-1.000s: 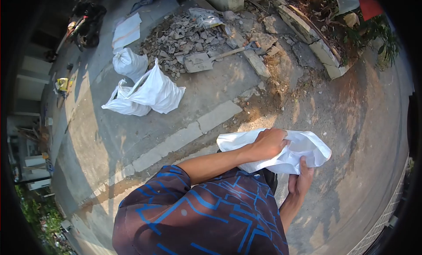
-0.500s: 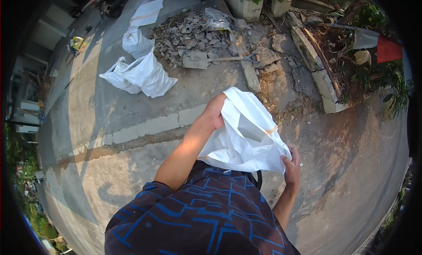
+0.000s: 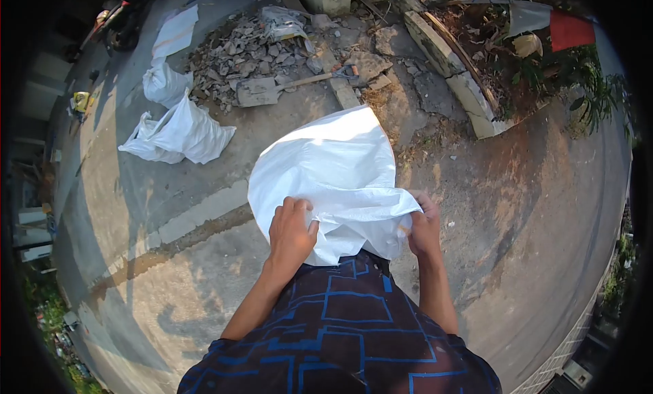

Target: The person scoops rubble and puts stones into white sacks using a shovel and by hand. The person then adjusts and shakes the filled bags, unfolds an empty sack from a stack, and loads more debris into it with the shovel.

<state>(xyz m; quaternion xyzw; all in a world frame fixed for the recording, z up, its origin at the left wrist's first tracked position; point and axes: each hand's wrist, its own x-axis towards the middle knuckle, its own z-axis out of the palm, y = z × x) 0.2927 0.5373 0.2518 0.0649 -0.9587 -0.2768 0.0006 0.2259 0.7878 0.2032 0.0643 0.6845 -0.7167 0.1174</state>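
Observation:
A white woven sack (image 3: 326, 159) spreads out in front of my body, its near edge folded and creased. My left hand (image 3: 292, 232) grips the sack's near left part, fingers curled over the fabric. At the right end of the fold, my right hand (image 3: 425, 224) pinches the sack's edge between thumb and fingers. The far side of the sack stands out away from me and catches the sunlight. What is inside the sack, if anything, is hidden.
Filled white sacks (image 3: 180, 132) stand at the left on the concrete. Behind them lies a flat white sack (image 3: 175, 30). A shovel (image 3: 262, 91) rests against a heap of rubble (image 3: 238, 50). Broken concrete kerbing (image 3: 469, 95) borders a planted bed at the right.
The sack has swung from hanging open at the right to spreading wide in front of me. My left hand has moved down and nearer; my right hand has shifted slightly up and left.

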